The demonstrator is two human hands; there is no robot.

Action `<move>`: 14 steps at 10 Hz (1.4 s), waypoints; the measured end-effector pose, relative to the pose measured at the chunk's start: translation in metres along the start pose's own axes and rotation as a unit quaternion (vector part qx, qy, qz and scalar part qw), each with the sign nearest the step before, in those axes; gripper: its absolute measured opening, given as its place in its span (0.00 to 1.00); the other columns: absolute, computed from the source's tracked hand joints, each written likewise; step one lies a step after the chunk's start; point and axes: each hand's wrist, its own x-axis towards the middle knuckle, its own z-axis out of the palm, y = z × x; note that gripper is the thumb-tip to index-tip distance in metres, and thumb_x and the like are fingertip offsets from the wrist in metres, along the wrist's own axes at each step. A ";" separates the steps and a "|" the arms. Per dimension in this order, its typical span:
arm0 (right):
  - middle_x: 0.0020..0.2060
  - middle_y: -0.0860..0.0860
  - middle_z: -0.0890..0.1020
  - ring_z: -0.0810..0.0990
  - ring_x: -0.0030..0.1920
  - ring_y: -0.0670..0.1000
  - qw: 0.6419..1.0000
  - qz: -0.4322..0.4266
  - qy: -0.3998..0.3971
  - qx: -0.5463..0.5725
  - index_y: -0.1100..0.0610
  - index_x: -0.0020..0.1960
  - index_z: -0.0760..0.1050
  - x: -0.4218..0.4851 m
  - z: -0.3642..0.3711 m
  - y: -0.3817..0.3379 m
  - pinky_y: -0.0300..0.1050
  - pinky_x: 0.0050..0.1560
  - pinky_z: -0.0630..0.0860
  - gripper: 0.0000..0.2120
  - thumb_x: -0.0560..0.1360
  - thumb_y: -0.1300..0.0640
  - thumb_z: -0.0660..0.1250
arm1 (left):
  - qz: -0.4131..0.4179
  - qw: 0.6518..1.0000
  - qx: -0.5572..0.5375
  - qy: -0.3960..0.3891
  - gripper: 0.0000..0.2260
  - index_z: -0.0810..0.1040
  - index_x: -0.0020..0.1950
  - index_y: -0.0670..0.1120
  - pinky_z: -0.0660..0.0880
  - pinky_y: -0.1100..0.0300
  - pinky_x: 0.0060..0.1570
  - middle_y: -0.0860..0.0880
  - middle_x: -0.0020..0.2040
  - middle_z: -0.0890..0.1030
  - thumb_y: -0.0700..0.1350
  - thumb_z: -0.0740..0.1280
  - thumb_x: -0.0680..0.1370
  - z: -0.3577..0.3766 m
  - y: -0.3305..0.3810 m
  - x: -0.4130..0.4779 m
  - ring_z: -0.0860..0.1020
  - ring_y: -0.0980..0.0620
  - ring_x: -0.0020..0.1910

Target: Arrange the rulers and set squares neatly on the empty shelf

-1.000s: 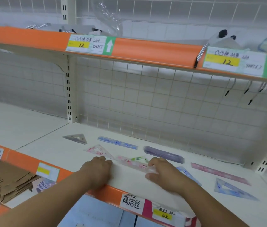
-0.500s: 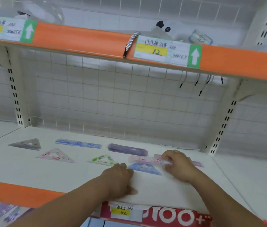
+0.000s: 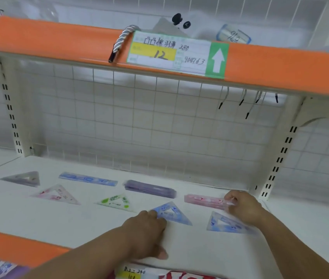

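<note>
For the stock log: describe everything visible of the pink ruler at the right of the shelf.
The pink ruler is a long, flat strip of translucent-looking plastic with small blurred prints. It lies on the white shelf, running left to right, to the right of the purple rulers and behind a blue set square. The right hand pinches its right end.

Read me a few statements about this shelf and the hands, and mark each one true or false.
1. The right hand pinches the pink ruler. True.
2. The green set square lies at the far right of the shelf. False: it lies near the middle.
3. The left hand touches the left blue set square. True.
4. The purple ruler stands on end. False: it lies flat on the shelf.
</note>
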 end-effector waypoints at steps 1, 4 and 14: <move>0.53 0.46 0.78 0.75 0.57 0.51 1.000 -0.009 -0.008 0.010 0.38 0.39 0.71 0.007 0.005 0.000 0.50 0.62 0.71 0.11 0.70 0.50 0.71 | -0.005 1.000 -0.003 -0.012 0.27 0.67 0.67 0.47 0.69 0.50 0.59 0.45 0.64 0.67 0.60 0.68 0.74 -0.001 0.000 0.002 0.66 0.45 0.63; 0.50 0.42 0.76 0.74 0.57 0.49 0.999 0.000 -0.037 0.030 0.38 0.40 0.72 0.009 0.008 0.002 0.49 0.63 0.70 0.09 0.69 0.50 0.70 | -0.019 0.999 -0.014 -0.024 0.27 0.69 0.64 0.48 0.69 0.51 0.57 0.46 0.62 0.68 0.60 0.70 0.72 -0.004 0.001 0.006 0.68 0.46 0.61; 0.63 0.52 0.68 0.64 0.67 0.54 0.997 -0.009 -0.004 -0.076 0.49 0.68 0.69 -0.017 0.003 -0.034 0.47 0.66 0.66 0.18 0.79 0.50 0.60 | -0.026 0.998 -0.047 0.014 0.22 0.68 0.67 0.49 0.69 0.53 0.62 0.47 0.62 0.69 0.60 0.63 0.77 0.000 -0.015 -0.011 0.68 0.47 0.63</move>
